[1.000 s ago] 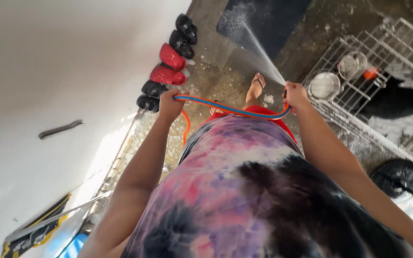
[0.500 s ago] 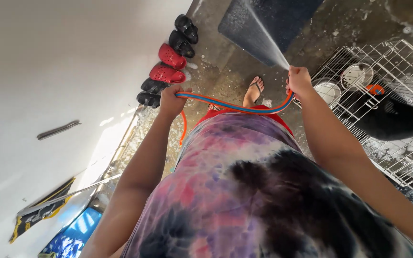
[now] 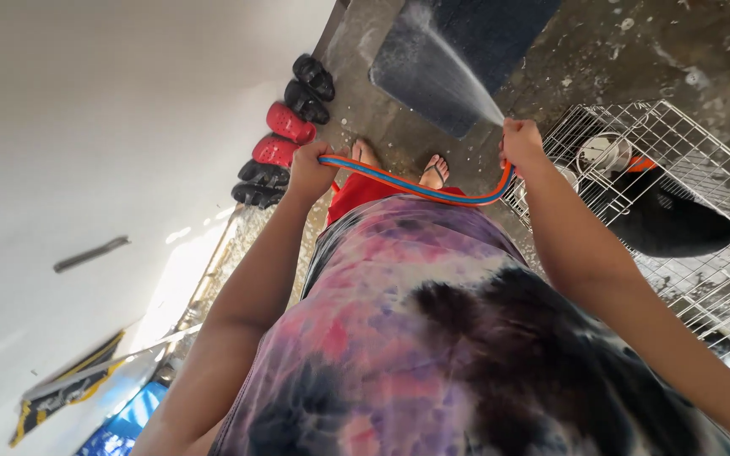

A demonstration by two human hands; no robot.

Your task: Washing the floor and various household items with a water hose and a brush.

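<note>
Hose (image 3: 420,187), striped orange and blue, is sagging in a shallow curve between the two hands, its long axis running across the body from one fist to the other. The left hand (image 3: 308,171) is closing around it at one end, and the right hand (image 3: 522,145) is clamping the outlet end, where the tip is pointing up and away from the person. From that fist a water jet (image 3: 454,76) is fanning out onto a dark mat (image 3: 475,34) lying on the wet concrete floor (image 3: 635,51) beyond the hands.

Just outside the left hand, a row of black and red clogs (image 3: 285,135) is lining the foot of a white wall (image 3: 86,127), which is closing off that side. Between the hands and the mat the floor is lying open, with the person's sandalled feet (image 3: 435,171) standing just below the hose.

Beside and beyond the right hand a white wire crate (image 3: 720,169) is resting on the floor. Inside it two metal bowls (image 3: 603,154) are sitting near the hand, next to a dark bulky shape I cannot make out.
</note>
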